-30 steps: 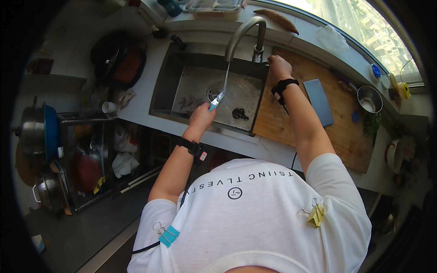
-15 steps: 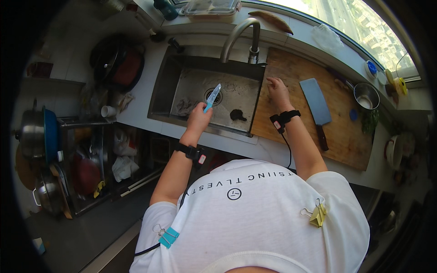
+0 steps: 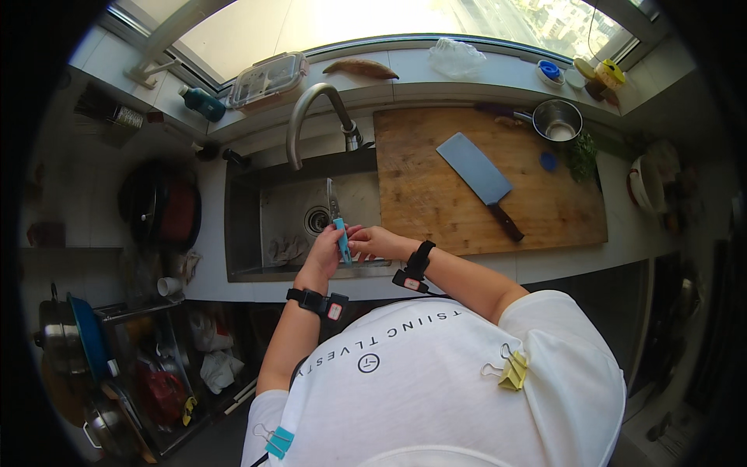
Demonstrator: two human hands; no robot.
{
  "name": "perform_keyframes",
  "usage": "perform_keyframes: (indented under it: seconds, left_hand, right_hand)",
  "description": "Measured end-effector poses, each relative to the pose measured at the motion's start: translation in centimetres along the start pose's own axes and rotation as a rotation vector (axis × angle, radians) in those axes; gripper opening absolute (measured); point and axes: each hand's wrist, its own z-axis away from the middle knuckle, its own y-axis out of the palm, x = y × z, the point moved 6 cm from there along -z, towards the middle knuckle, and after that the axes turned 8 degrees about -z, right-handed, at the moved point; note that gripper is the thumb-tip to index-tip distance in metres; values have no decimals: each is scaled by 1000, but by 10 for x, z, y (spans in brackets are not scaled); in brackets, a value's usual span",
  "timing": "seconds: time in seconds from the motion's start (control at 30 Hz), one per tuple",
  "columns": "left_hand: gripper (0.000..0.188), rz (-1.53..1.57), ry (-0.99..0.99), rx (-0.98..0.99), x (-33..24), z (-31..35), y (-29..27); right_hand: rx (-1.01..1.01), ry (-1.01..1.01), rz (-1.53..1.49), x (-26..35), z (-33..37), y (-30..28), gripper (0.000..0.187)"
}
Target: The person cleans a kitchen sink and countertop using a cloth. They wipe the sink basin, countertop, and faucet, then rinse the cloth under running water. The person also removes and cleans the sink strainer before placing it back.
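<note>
My left hand grips a small knife by its light-blue handle, blade pointing away over the steel sink. My right hand meets it at the handle, fingers touching the knife and my left hand. Both hands hover above the sink's front rim. The curved tap stands behind them; no water stream is visible. A black band sits on each wrist.
A wooden cutting board lies right of the sink with a cleaver on it. A steel pot and greens sit at its far right. A red-and-black pan rests left of the sink. A dish rack stands lower left.
My right hand left the tap, crossed the cutting board and joined my left hand at the knife. Both hands came back toward the sink's front rim. The water stream is gone.
</note>
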Motion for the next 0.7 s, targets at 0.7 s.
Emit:
perform_keyframes:
  seconds: [0.7]
  left_hand:
    - [28,263,55,-353,73,57,-117]
  right_hand:
    - [-956,-445,-532,117,88,-369,20]
